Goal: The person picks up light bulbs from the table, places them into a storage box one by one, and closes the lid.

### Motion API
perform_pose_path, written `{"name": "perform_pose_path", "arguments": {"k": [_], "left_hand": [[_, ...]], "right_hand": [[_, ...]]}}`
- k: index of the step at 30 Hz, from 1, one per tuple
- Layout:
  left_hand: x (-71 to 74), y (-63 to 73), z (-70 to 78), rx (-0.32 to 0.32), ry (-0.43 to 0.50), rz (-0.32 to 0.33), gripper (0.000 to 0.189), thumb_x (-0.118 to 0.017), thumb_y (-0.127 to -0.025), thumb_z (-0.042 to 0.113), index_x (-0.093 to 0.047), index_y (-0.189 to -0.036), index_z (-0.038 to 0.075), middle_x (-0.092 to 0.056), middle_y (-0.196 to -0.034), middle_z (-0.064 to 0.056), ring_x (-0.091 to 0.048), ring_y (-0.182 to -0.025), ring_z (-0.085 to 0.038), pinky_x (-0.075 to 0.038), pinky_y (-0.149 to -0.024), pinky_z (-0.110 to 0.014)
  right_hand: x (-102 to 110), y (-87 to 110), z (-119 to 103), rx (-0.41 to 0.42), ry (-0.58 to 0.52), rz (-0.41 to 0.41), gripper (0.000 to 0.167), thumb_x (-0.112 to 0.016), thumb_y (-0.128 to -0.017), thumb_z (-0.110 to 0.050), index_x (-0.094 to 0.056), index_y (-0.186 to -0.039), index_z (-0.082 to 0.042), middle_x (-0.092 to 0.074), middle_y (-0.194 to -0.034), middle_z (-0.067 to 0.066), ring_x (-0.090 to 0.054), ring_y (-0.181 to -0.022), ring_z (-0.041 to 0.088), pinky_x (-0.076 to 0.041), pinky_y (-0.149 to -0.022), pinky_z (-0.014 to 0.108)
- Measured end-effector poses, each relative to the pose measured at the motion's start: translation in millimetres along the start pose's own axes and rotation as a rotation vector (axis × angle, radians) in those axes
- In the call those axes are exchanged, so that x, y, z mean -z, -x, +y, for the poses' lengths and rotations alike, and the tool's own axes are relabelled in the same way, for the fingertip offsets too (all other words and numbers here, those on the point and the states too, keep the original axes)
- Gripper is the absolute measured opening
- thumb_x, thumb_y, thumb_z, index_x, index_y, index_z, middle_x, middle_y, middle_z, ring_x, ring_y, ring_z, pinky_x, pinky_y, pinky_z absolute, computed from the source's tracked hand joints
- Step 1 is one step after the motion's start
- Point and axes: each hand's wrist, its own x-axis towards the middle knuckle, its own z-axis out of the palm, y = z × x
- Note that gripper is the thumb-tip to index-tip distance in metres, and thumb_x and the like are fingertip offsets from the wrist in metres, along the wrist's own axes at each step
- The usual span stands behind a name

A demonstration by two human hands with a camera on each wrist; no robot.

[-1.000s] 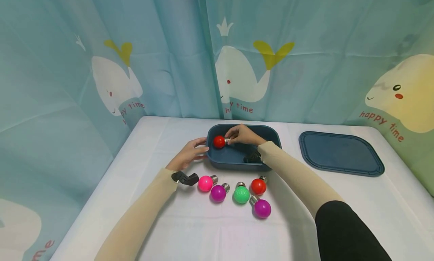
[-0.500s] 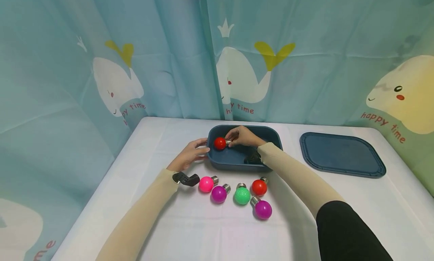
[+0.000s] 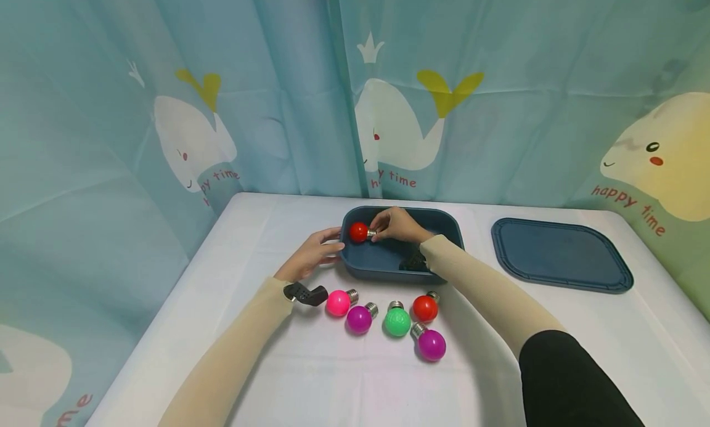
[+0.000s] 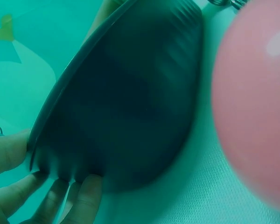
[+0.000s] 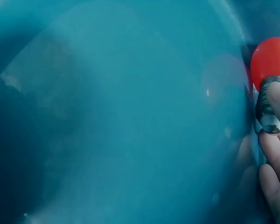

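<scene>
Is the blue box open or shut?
Open. The box has its top uncovered, and the right hand reaches inside, holding a red bulb.

Both hands, the left hand [image 3: 310, 252] and the right hand [image 3: 400, 225], are bare. Just behind the left hand begins a plain beige sleeve [image 3: 233, 347], smooth and close-fitting, which covers all that shows of that arm. A black device [image 3: 306, 294] sits at that wrist, its body curved and round-ended, dotted with small marks near the cuff, with a small pale piece beside it. Behind the right hand comes a matching beige sleeve [image 3: 488, 285], slightly looser around its cuff; farther back from the hand, black cloth [image 3: 571, 378] with a rounded edge covers the arm. Beneath the right wrist sits another black device [image 3: 413, 259], its details too dark to make out.
</scene>
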Motion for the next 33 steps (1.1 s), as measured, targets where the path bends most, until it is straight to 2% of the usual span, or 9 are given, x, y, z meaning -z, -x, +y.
{"name": "perform_pose_path", "arguments": {"k": [7,16,33], "left_hand": [[-1.5,-1.9,-2.3,0.005,-0.008,-0.006,0.057,-0.052,-0.094,0.006,-0.029,-0.146,0.004,-0.032,-0.149,-0.018,-0.044,-0.129,-0.037,-0.041,-0.105,-0.049],[-2.6,0.6,-0.1,0.025,-0.012,0.015,0.057,-0.052,-0.094,0.008,-0.029,-0.146,0.004,-0.032,-0.149,-0.018,-0.044,-0.129,-0.037,-0.041,-0.105,-0.048],[-2.6,4.3,0.6,0.007,-0.007,0.025,0.056,-0.053,-0.094,0.007,-0.031,-0.146,0.003,-0.034,-0.147,-0.020,-0.047,-0.126,-0.037,-0.043,-0.104,-0.048]], "right_hand": [[4,1.3,-1,-0.014,-0.031,-0.053,0.025,-0.078,-0.072,-0.004,-0.070,-0.095,0.001,-0.071,-0.095,0.015,-0.068,-0.083,0.017,-0.058,-0.076,0.027],[18,4.2,-2,-0.013,-0.097,-0.138,0.038,-0.075,-0.076,-0.001,-0.064,-0.111,0.004,-0.067,-0.109,0.021,-0.068,-0.097,0.027,-0.057,-0.084,0.031],[52,20.4,-25,0.077,-0.133,-0.149,0.045,-0.072,-0.079,-0.004,-0.058,-0.121,0.005,-0.063,-0.118,0.023,-0.063,-0.106,0.034,-0.054,-0.090,0.036]]}}
